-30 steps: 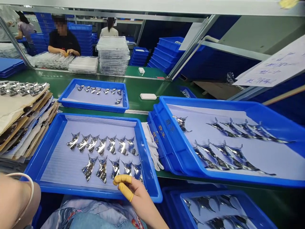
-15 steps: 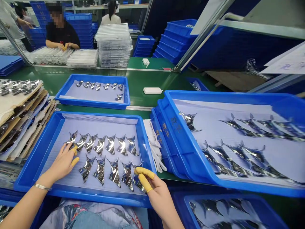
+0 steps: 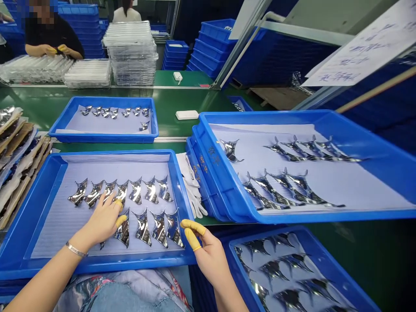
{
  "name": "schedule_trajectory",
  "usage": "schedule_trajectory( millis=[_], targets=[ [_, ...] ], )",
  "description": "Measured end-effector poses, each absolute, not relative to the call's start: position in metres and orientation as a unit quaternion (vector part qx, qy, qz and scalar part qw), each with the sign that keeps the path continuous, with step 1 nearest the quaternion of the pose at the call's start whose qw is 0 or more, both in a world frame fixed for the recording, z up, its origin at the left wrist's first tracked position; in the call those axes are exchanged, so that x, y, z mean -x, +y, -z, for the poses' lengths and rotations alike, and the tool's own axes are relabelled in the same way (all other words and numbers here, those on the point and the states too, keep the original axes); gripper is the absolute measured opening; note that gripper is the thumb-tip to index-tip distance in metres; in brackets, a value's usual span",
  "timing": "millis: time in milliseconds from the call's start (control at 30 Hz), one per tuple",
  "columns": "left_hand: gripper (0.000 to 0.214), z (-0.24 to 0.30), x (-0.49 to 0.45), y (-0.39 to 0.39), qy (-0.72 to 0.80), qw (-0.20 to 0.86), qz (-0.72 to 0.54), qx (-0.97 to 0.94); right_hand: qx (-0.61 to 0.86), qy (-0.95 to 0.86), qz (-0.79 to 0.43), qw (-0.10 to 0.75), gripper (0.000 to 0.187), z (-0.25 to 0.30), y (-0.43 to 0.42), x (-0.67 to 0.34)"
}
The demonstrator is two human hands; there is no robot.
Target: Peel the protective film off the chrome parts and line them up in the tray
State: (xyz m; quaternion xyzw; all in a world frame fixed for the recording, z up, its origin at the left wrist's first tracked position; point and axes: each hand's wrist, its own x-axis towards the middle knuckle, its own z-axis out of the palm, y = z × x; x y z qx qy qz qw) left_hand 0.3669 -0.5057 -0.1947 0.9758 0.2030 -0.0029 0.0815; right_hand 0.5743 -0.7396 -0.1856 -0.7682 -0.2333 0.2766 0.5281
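Shiny curved metal-looking parts with pointed corners lie in two rows on pale paper in a blue tray (image 3: 136, 261). My left hand (image 3: 100, 221) reaches over the rows, fingers spread, yellow covers on some fingertips. Its fingertips are at a mirror-like part (image 3: 109, 187) in the upper row, and the hand partly hides a lower-row part. Just off the tray's right side is my right hand (image 3: 208, 251), with yellow-covered thumb and forefinger slightly apart and nothing visible between them. The nearest piece to it is the rightmost lower-row part (image 3: 174, 227).
White gloves (image 3: 195, 201) lie between the tray and a stack of blue trays (image 3: 221, 182) bearing similar parts. Another filled tray (image 3: 334, 268) sits lower right. Behind are a smaller tray (image 3: 104, 138) and a white box (image 3: 186, 115). Layered sheets (image 3: 19, 173) are piled at left. A co-worker (image 3: 53, 34) sits opposite.
The view has swung right. My left hand has shifted right along the upper row, from the leftmost part. My right hand has let go of the rightmost lower-row part and drawn away.
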Motion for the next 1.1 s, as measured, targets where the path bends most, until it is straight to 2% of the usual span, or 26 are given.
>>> schedule_trajectory(
  millis=[367, 633, 933, 1100],
  targets=[
    [0.023, 0.198, -0.456, -0.54, 0.095, 0.104, 0.01, -0.99, 0.772, -0.247, -0.243, 0.532, 0.032, 0.175, -0.748, -0.573],
    [0.021, 0.206, -0.462, -0.538, 0.067, 0.071, 0.012, -0.995, 0.785, -0.246, -0.219, 0.525, 0.025, 0.153, -0.761, -0.578],
    [0.03, 0.215, -0.461, -0.538, 0.065, 0.084, 0.02, -0.994, 0.773, -0.26, -0.251, 0.521, 0.023, 0.148, -0.757, -0.575],
    [0.035, 0.221, -0.462, -0.534, 0.058, 0.085, 0.029, -0.994, 0.748, -0.322, -0.241, 0.528, 0.018, 0.105, -0.785, -0.597]
  ],
)
